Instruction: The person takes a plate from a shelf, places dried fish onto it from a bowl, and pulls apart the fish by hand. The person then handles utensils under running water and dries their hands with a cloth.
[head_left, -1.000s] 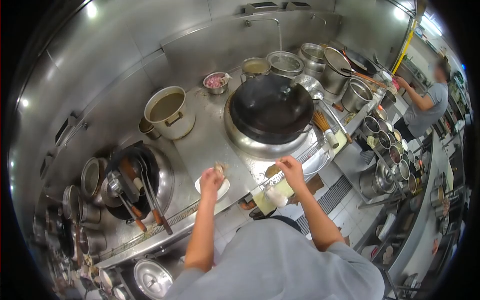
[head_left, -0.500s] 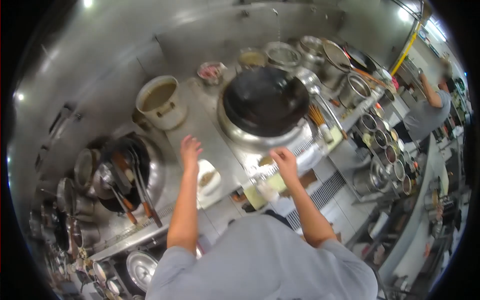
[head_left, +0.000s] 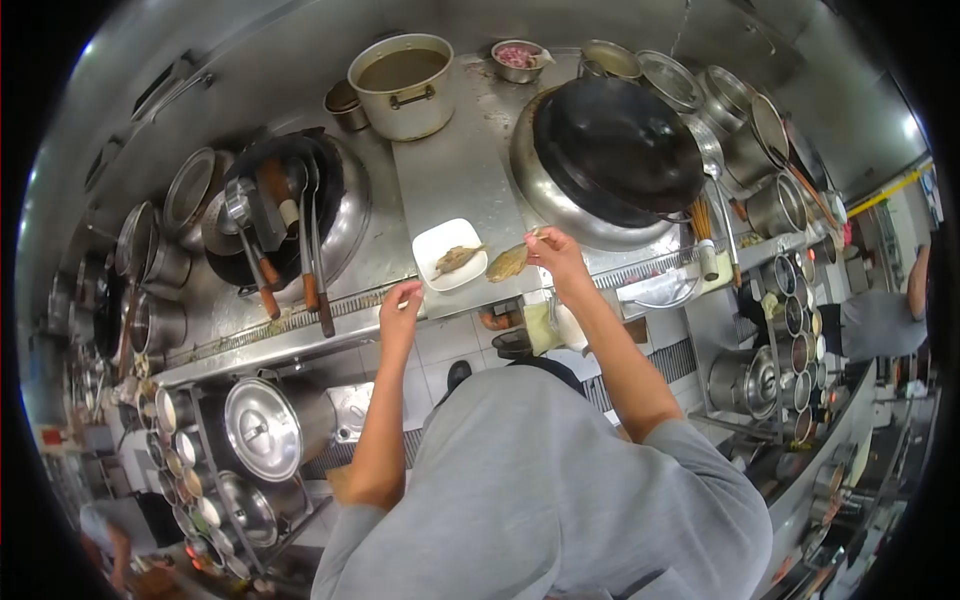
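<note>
White dish (head_left: 447, 233) just leftward, pinched brown piece (head_left: 506, 264) in right hand (head_left: 559, 264), slanting down-left; held left hand (head_left: 401, 300) narrow, farther off.

On the worktop (head_left: 478, 195), a plate (head_left: 428, 242) with a piece of food (head_left: 459, 260) on it lies near the front edge. Behind the plate stands a large pot (head_left: 405, 108), with a bowl (head_left: 519, 74) to the pot's right. A wok (head_left: 620, 150) sits right of the plate; left of it, ladles (head_left: 240, 208) rest in another wok (head_left: 225, 272).
</note>
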